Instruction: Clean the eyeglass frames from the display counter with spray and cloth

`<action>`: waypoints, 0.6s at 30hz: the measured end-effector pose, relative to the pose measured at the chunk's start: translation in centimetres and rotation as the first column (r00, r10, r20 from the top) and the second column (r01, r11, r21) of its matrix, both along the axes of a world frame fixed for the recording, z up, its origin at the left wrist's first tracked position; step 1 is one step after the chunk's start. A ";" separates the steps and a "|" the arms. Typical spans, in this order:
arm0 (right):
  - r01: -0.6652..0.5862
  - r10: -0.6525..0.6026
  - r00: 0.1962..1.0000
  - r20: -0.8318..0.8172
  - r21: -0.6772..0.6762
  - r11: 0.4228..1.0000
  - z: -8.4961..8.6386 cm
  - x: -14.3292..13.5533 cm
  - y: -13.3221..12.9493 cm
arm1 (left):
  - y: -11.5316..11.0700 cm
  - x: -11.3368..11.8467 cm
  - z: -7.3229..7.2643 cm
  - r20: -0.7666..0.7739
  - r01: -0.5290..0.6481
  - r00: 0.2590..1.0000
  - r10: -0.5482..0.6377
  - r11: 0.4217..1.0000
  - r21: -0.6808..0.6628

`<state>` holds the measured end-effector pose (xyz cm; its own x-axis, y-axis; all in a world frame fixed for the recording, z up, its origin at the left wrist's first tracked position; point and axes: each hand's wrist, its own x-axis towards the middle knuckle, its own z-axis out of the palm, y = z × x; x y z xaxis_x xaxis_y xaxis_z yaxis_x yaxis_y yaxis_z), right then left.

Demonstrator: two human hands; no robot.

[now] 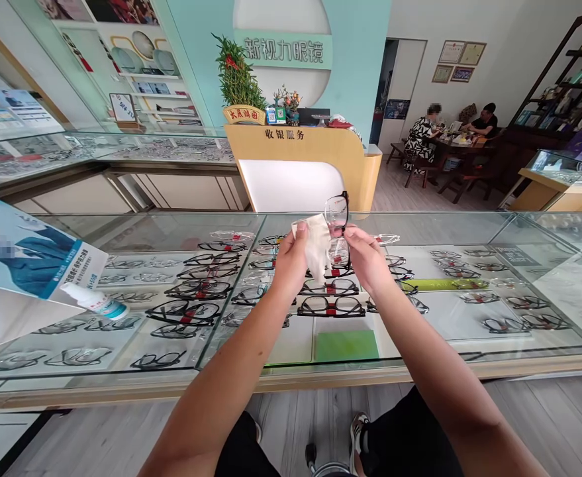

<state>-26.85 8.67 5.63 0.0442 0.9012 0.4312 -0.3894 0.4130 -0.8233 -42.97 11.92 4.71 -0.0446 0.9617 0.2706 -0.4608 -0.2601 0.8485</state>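
Near the middle of the view, my left hand (293, 255) is closed on a pale cloth (316, 246) that hangs down from the fingers. Just to its right, my right hand (367, 255) pinches a pair of dark-framed glasses (345, 211), turned on end with one clear lens upward. The cloth lies beside the lens; whether they touch I cannot tell. Both hands are above a glass display case (291, 371), where rows of glasses (331, 305) show through the top.
A white bottle (95, 301) and a printed box (27, 265) stand on the glass at the left. Beyond the case is a wooden counter (363, 173) with a plant (238, 76). Two people (422, 136) sit at a table at the back right.
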 end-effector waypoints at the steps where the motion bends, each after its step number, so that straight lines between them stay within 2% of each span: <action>1: -0.013 0.013 0.999 0.031 0.006 1.000 0.0 0.0 0.0 | 0.3 -0.2 0.0 0.026 0.006 1.000 -0.006 1.000 0.002; 5: -0.075 0.078 0.989 0.125 -0.024 0.997 -0.1 0.0 -0.1 | 0.7 -0.9 0.5 0.041 0.123 0.991 -0.124 0.992 0.034; 9: -0.095 0.100 0.980 0.172 -0.040 0.995 -0.3 0.0 0.0 | -0.1 -0.8 1.4 0.007 0.218 0.976 -0.219 0.974 0.064; 13: -0.118 0.128 0.968 0.215 -0.062 0.991 -0.2 0.0 -0.2 | -0.9 -0.6 2.0 -0.003 0.240 0.971 -0.240 0.970 0.047; 18: -0.163 0.183 0.942 0.280 -0.092 0.982 0.2 0.0 -0.6 | -1.2 -0.5 2.1 0.000 0.223 0.975 -0.223 0.975 0.000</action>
